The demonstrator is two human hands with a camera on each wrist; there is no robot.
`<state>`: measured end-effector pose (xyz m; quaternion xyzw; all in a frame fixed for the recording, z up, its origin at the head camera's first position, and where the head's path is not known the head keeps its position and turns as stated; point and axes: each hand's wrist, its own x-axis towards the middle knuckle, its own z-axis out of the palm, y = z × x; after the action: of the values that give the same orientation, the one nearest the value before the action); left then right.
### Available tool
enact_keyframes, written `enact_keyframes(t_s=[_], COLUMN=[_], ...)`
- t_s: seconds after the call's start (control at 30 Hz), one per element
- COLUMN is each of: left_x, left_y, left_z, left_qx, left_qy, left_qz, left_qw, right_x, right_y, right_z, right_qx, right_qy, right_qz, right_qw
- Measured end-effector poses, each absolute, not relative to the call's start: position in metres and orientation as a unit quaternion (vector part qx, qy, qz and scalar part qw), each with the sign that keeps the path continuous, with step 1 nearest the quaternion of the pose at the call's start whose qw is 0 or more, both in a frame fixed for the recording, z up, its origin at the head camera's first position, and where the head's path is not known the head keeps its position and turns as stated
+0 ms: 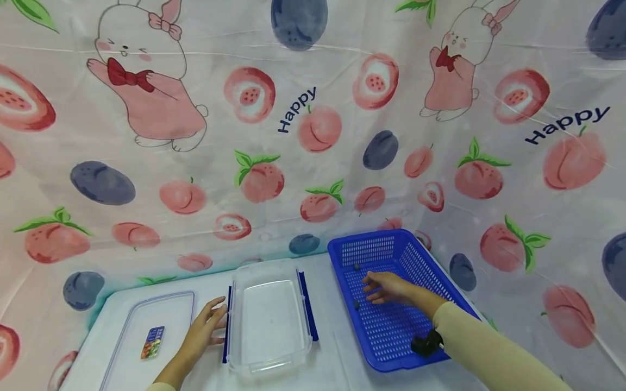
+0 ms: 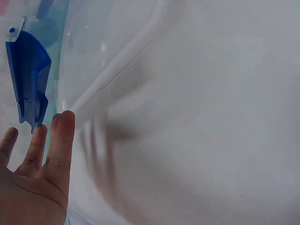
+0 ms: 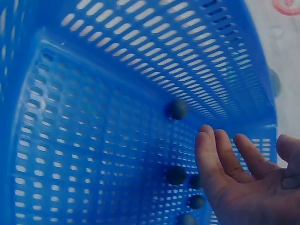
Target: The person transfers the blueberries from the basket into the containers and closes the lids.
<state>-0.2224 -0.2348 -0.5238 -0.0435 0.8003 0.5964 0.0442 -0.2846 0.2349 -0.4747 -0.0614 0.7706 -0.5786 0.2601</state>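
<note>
Your right hand (image 1: 388, 288) is spread loosely over the basket (image 1: 364, 350), its fingers nearly straight and lightly bent at the tips, with nothing visible in its grasp. Your left hand (image 1: 200, 331) is likewise relaxed, fingers extended and no object in it. Its fingertips are right at the blue latch (image 2: 29, 77) on the near side of the box (image 1: 271, 320); you cannot tell from these views whether they touch it.

The balls (image 3: 176, 175) lie inside the basket, just beyond your right fingertips and apart from them. The right wrist view shows five along the foot of one wall, one set off from the others. The basket fills the back right corner of the counter (image 1: 330, 309). The box sits between your hands, its far end near the back edge, and the lid (image 1: 171, 315) lies flat to the left of your left hand, toward the counter's left edge.

The basket is blue plastic, rectangular, with slotted walls and a perforated floor. The balls are small, round, dark and dull. The box is clear, with rounded corners and blue latches along both long sides. The lid is clear too, with a colourful label (image 1: 152, 342). Smooth white material covers the counter.
</note>
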Motion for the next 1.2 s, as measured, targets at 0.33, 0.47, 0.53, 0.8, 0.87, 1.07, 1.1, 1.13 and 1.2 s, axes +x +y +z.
enact_keyframes(t_s=[0.33, 0.47, 0.53, 0.8, 0.87, 1.07, 1.1, 1.13, 1.2], left_x=[-0.217, -0.216, -0.215, -0.211, -0.21, -0.206, -0.205, -0.205, -0.205], left_y=[-0.23, -0.229, -0.228, -0.229, -0.229, -0.23, -0.23, -0.23, -0.229], left_z=[-0.533, -0.534, -0.534, -0.539, -0.539, -0.54, -0.54, -0.54, -0.541], left_qx=[-0.082, -0.085, -0.083, -0.09, -0.09, -0.093, -0.096, -0.098, -0.102], left_qy=[0.767, 0.765, 0.764, 0.764, 0.764, 0.763, 0.762, 0.761, 0.758], left_qz=[0.634, 0.636, 0.637, 0.637, 0.637, 0.637, 0.638, 0.64, 0.642], left_qw=[0.056, 0.053, 0.053, 0.053, 0.053, 0.047, 0.046, 0.045, 0.044], right_x=[-0.284, -0.286, -0.287, -0.289, -0.29, -0.291, -0.291, -0.291, -0.292], right_y=[0.226, 0.224, 0.223, 0.221, 0.22, 0.215, 0.214, 0.213, 0.211], right_z=[-0.485, -0.489, -0.492, -0.499, -0.5, -0.502, -0.502, -0.502, -0.502], right_qx=[0.001, 0.022, 0.031, 0.056, 0.056, 0.048, 0.048, 0.046, 0.045], right_qy=[0.783, 0.799, 0.803, 0.806, 0.806, 0.816, 0.818, 0.82, 0.824], right_qz=[-0.559, -0.537, -0.532, -0.53, -0.53, -0.52, -0.519, -0.518, -0.515], right_qw=[0.273, 0.271, 0.269, 0.258, 0.256, 0.247, 0.244, 0.24, 0.233])
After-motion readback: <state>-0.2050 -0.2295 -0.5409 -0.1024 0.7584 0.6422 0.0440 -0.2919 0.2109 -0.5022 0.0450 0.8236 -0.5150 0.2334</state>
